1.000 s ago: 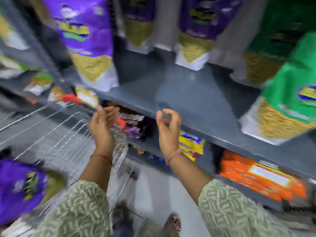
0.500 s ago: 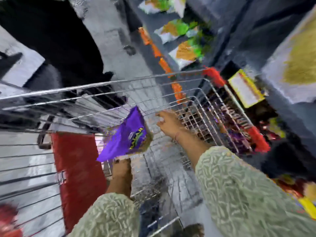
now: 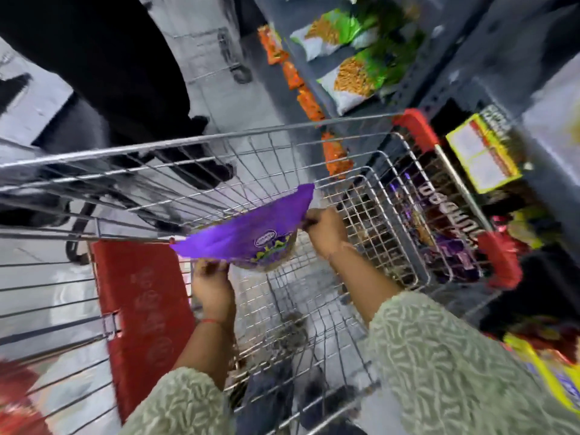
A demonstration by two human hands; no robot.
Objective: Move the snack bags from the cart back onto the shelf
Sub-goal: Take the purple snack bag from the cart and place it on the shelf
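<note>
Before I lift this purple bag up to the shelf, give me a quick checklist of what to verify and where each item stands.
1. Left hand grips the purple bag at its near edge: ok.
2. Right hand pinches the bag's far side: ok.
3. Bag is clear of the cart floor, held in the air: ok.
4. Bag level: not ok, it tilts, its far corner higher.
5. Free spot on the shelf for it: cannot tell, only green bags show there.
6. Other bags left in the cart: cannot tell, too blurred.
</note>
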